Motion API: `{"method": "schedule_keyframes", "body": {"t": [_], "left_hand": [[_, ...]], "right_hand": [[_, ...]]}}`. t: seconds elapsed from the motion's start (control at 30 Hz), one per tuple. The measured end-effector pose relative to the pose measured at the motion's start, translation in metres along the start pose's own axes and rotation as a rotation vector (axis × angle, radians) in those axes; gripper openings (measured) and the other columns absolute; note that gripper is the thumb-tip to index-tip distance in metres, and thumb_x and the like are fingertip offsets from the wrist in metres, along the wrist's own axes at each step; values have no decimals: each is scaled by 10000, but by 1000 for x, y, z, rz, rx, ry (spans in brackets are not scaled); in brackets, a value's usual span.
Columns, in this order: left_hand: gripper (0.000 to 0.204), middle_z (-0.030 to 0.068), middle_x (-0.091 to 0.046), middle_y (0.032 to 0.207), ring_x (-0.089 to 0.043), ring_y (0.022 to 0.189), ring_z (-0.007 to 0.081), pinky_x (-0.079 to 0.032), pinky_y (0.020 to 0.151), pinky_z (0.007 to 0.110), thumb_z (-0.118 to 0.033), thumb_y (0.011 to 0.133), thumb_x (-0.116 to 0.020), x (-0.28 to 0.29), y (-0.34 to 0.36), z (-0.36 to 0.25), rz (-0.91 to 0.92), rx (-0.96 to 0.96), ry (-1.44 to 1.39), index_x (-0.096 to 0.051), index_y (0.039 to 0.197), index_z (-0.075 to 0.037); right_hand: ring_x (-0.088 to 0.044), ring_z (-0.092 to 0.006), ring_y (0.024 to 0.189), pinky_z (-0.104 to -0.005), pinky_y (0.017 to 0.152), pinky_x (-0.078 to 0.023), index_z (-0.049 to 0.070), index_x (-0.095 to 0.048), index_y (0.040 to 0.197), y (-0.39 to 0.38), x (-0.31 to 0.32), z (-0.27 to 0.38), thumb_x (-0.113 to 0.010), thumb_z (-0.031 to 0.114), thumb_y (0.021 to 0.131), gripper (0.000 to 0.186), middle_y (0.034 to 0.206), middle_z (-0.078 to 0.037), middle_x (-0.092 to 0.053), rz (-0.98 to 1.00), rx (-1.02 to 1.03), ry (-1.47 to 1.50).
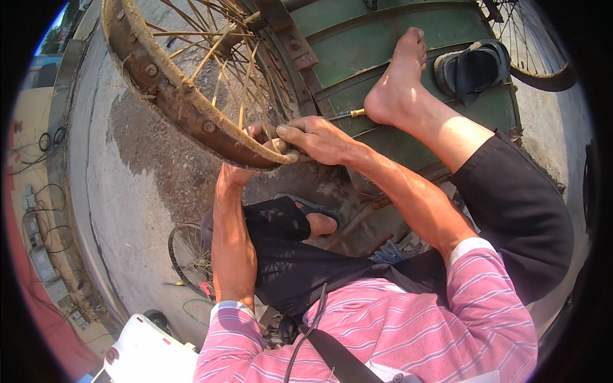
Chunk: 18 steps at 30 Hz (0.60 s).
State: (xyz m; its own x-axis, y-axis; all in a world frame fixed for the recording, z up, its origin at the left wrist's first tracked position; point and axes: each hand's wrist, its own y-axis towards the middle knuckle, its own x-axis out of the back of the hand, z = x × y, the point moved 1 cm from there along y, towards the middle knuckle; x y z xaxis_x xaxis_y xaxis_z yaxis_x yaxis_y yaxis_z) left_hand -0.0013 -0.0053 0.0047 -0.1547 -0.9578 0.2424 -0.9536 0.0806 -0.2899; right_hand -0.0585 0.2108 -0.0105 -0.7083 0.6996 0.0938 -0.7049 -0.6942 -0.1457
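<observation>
A muddy wheel [159,76] with a dirty rim and many spokes fills the upper left. My right hand [306,137] is closed around spokes at the lower end of the rim, thumb pressed on them. My left hand [246,163] grips the same part from below and behind, partly hidden by the rim. Just right of my hands, a thin metal rod with a brass-coloured end [356,113] reaches toward my bare foot [393,89], which rests on a green metal panel [345,32]. A black sandal [466,70] lies beside that foot.
Another bicycle wheel [543,73] stands at the top right, and one [179,258] lies at the lower left. Cables and boxes [41,249] line a ledge at the far left. A white plastic object [143,354] is at the lower left. My other, sandalled foot [319,221] rests below my hands.
</observation>
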Motion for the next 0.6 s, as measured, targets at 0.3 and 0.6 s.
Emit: {"method": "schedule_keyframes", "body": {"t": [0.3, 0.6], "left_hand": [[227, -8, -697, 884, -599, 812, 80, -520, 674, 306, -253, 1012, -764, 0, 5, 18, -18, 52, -125, -753, 1069, -33], [273, -18, -624, 823, -520, 787, 83, -468, 653, 331, -299, 1014, -765, 6, 5, 28, -9, -10, 45, -686, 910, -60]], "right_hand": [[-589, -212, 717, -408, 683, -497, -27, -729, 1031, -3, 3, -2, -607, 406, 1059, 450, 762, -133, -659, -113, 19, 7], [-661, -475, 843, -507, 738, -514, -21, -715, 984, -2, 11, 20, -599, 409, 1048, 450, 880, -259, -699, -92, 164, -390]]}}
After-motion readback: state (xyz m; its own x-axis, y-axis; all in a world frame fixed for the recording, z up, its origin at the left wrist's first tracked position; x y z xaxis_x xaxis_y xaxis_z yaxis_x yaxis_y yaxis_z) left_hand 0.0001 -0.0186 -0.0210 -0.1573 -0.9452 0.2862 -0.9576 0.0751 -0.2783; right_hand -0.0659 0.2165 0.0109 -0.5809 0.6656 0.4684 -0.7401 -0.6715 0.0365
